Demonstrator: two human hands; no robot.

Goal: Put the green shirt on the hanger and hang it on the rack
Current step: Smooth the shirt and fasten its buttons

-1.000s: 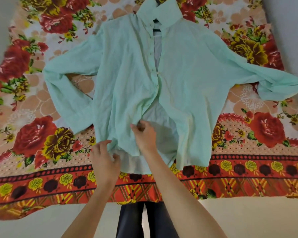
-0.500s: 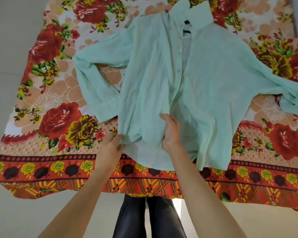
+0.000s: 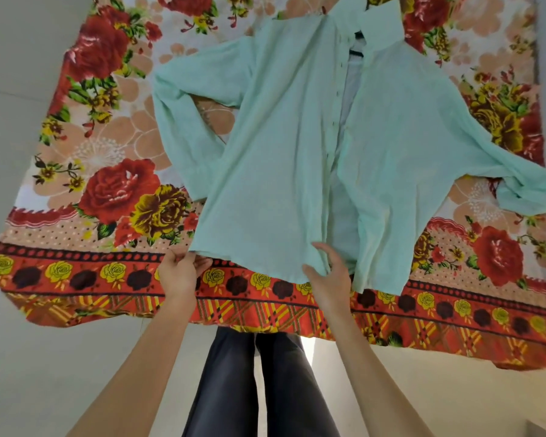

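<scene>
A flowered sheet is covered by a green shirt, laid flat, front open, sleeves spread. Its lower hem is pinched at the corner by the left hand and gripped near the button edge by the right hand. A dark hanger is glimpsed inside the collar.

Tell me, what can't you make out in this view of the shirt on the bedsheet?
The hanger: head view, only a dark bit shows at the collar; the green shirt covers the rest.
One sleeve: its cuff runs past the picture's edge.
The rack: nowhere in the head view.
The right hand: too blurred to tell whether it grips the hem or only touches it.
</scene>
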